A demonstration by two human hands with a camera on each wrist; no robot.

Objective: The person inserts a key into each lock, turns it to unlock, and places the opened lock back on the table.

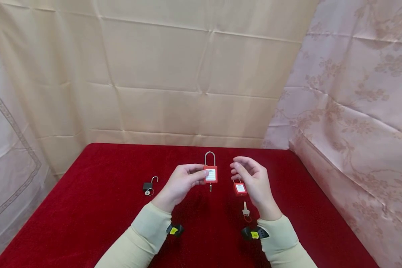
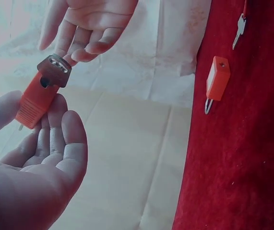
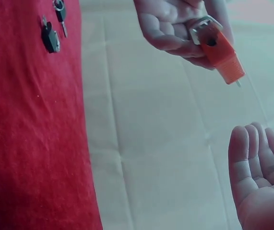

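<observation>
My left hand (image 1: 195, 178) pinches a red padlock (image 1: 210, 174) by its body, holding it upright above the red table (image 1: 97, 208) with its long silver shackle up. A grey key (image 2: 55, 70) sticks out of the padlock's (image 2: 35, 99) underside. My right hand (image 1: 242, 171) hovers just right of it, fingers relaxed and holding nothing; in the left wrist view its fingertips (image 2: 86, 48) are close to the key head. Below the right hand a second red padlock (image 1: 240, 188) lies on the cloth, with a loose key (image 1: 246, 210) nearer to me.
A small black padlock (image 1: 149, 185) with its shackle swung open lies on the table's left part, a key beside it. Beige cloth walls (image 1: 187, 74) close in the back and a patterned curtain (image 1: 355, 111) the right side.
</observation>
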